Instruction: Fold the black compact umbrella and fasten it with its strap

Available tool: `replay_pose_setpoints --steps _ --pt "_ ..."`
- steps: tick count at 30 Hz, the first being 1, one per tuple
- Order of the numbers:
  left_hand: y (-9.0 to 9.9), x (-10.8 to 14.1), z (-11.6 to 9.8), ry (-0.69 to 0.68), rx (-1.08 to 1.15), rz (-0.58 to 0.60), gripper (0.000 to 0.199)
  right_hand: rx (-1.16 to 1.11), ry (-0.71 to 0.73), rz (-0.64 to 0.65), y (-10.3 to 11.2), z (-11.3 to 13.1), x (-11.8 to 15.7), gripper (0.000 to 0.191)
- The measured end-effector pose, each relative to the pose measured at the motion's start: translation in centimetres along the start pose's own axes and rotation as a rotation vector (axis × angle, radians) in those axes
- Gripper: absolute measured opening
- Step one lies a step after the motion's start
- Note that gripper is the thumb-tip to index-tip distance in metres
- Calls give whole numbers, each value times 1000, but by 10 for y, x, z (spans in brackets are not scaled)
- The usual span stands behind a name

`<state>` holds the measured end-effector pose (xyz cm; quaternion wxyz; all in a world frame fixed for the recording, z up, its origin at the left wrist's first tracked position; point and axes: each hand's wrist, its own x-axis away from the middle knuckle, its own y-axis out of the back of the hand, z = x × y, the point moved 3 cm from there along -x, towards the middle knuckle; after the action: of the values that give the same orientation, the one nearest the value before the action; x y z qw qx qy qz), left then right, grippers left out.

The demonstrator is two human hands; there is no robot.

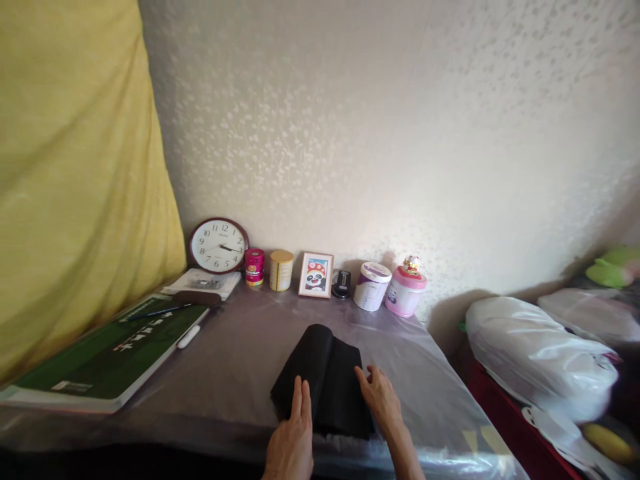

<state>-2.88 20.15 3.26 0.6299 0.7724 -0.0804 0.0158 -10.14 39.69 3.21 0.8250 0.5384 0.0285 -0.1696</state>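
A folded black sheet [343,380], cloth or paper by its look, lies near the table's front edge. Its left part curves over in a rounded fold, while the right part lies flatter. My left hand [294,427] rests on the near left part of the sheet, with two fingers stretched out flat and its other fingers mostly hidden. At the sheet's right edge is my right hand [381,399], its fingers apart and the fingertips touching or just over the edge. Neither hand visibly grips the sheet.
A green pad [145,347] lies left, with a pen on it and a white marker [189,337] beside it. Along the wall stand a clock [219,245], tins, a framed panda picture [316,275] and tubs. White plastic bags [540,353] sit right of the table.
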Motion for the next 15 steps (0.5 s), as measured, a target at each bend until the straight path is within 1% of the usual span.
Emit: replay_pose_setpoints --steps 4,8,10,12,15 --pt "2 2 -1 1 -1 -3 83 -117 6 81 -3 3 -5 36" --pt "1 1 -1 20 -5 -14 81 -212 -1 39 -2 9 -14 34" --pt "-1 0 -1 21 -4 -8 80 -287 6 39 0 14 -19 31" --pt "-3 -2 0 17 -8 -2 81 -389 34 72 2 23 -25 29" --pt "-6 -3 0 27 -18 -6 82 -541 83 112 4 44 -33 31"
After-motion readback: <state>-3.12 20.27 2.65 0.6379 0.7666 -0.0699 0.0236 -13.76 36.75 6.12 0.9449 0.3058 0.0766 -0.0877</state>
